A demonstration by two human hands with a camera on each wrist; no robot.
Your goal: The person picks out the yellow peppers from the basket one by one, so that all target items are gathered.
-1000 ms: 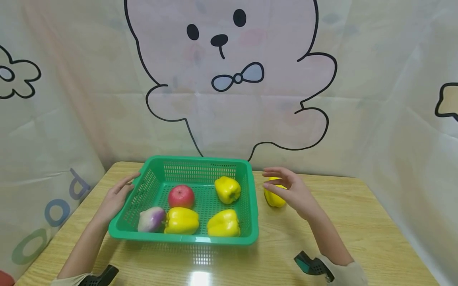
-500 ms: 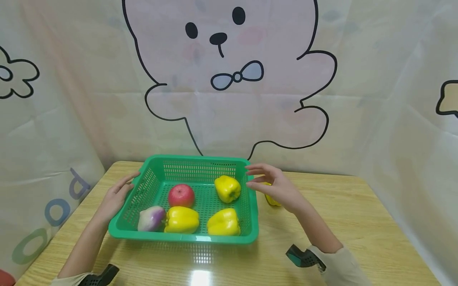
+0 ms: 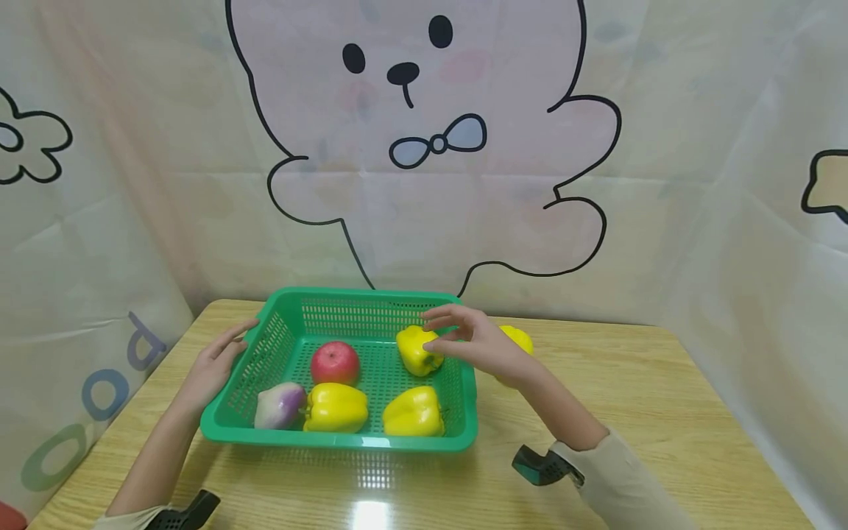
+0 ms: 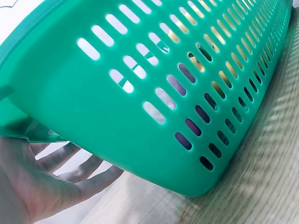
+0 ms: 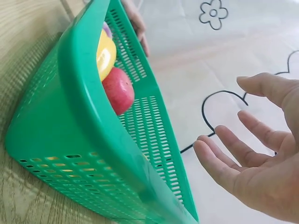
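A green plastic basket [image 3: 424, 443] stands on the table. Inside it are a red apple [image 3: 335, 362], a white-and-purple turnip-like vegetable [image 3: 280, 406] and three yellow bell peppers: one front middle [image 3: 336, 408], one front right [image 3: 414, 412], one back right [image 3: 416, 352]. My left hand [image 3: 215, 368] rests against the basket's left side, fingers fairly straight in the left wrist view. Over the basket's right rim hovers my right hand [image 3: 480, 342], fingers spread and gently bent. The right wrist view shows nothing in its grasp. Its fingertips overlap the back right pepper in the head view; contact cannot be told.
Another yellow bell pepper [image 3: 517, 340] lies on the wooden table [image 3: 636, 412] right of the basket, partly hidden by my right hand. A cloth backdrop [image 3: 695, 243] with a cartoon bear rises behind the table and along its sides. A red object [image 3: 9, 517] shows at the lower left corner.
My right hand has moved left, from over the pepper on the table to over the basket's right rim. The left hand, basket and its contents have stayed in place.
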